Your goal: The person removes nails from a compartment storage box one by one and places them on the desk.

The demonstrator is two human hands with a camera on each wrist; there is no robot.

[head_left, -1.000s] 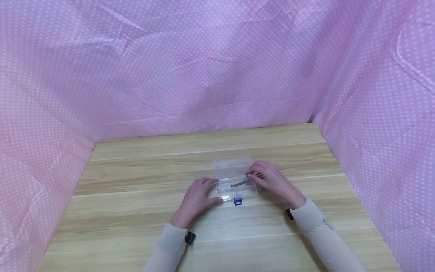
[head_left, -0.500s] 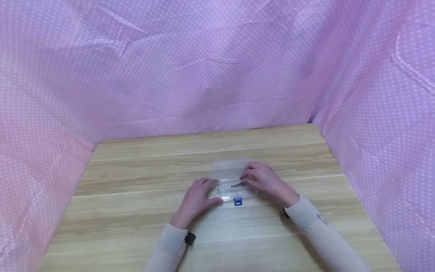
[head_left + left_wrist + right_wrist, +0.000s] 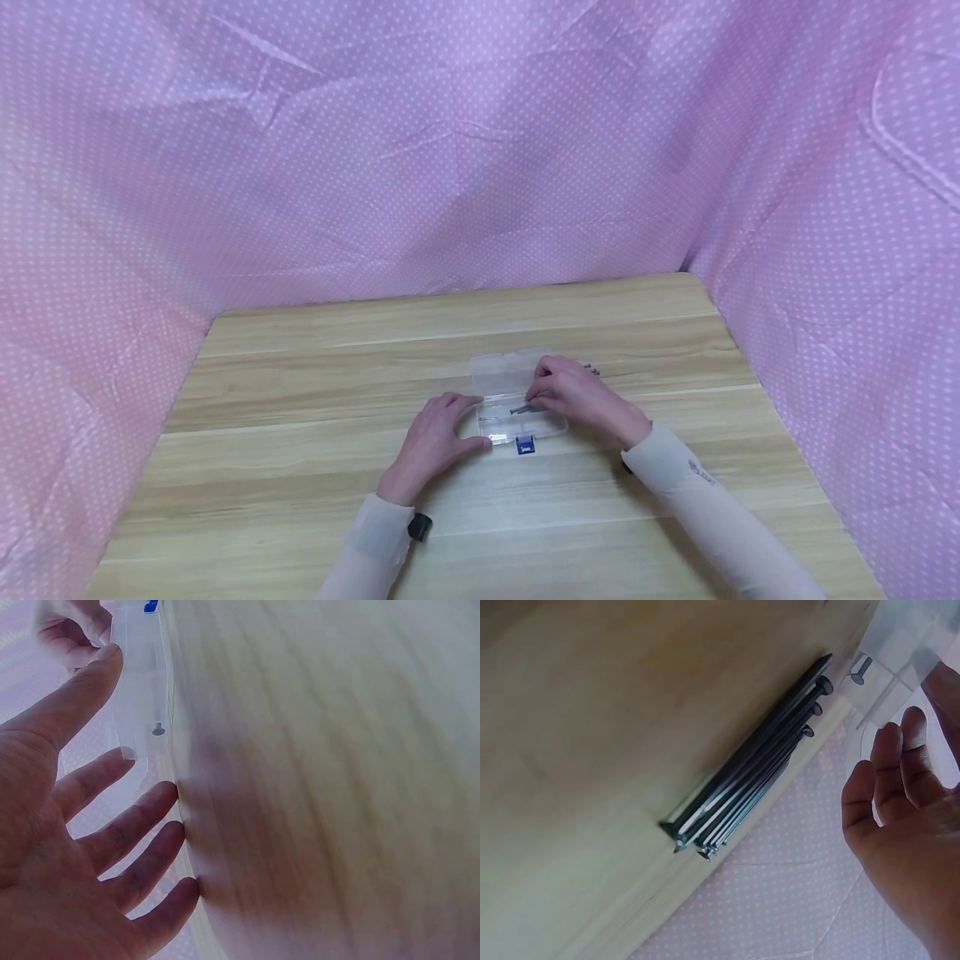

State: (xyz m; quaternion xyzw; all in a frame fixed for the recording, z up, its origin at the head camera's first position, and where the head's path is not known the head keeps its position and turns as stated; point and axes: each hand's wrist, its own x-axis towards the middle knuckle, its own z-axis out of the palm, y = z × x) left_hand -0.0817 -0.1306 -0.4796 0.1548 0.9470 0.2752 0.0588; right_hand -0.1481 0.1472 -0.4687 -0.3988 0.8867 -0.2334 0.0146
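A clear plastic box [image 3: 551, 427] with dividers lies on the table, its clear lid [image 3: 501, 372] folded back. My left hand [image 3: 437, 435] grips the box's left end, thumb on the front corner and index finger on the back one. A small nail [image 3: 158, 729] shows in the left compartment. My right hand [image 3: 573, 390] is over the box's right part, with thumb and fingers curled together as if pinching a nail, largely hidden. Grey nails [image 3: 519, 409] lie in the box under its fingertips.
Several long dark nails [image 3: 742, 769] lie in a bundle on the wooden table [image 3: 300, 467], just right of the box. A blue tab [image 3: 525, 444] sticks out at the box's front. Pink dotted cloth [image 3: 450, 167] hangs behind and at both sides.
My right hand has moved left and further over the box, uncovering part of the nail bundle behind it. My left hand and the box have stayed put.
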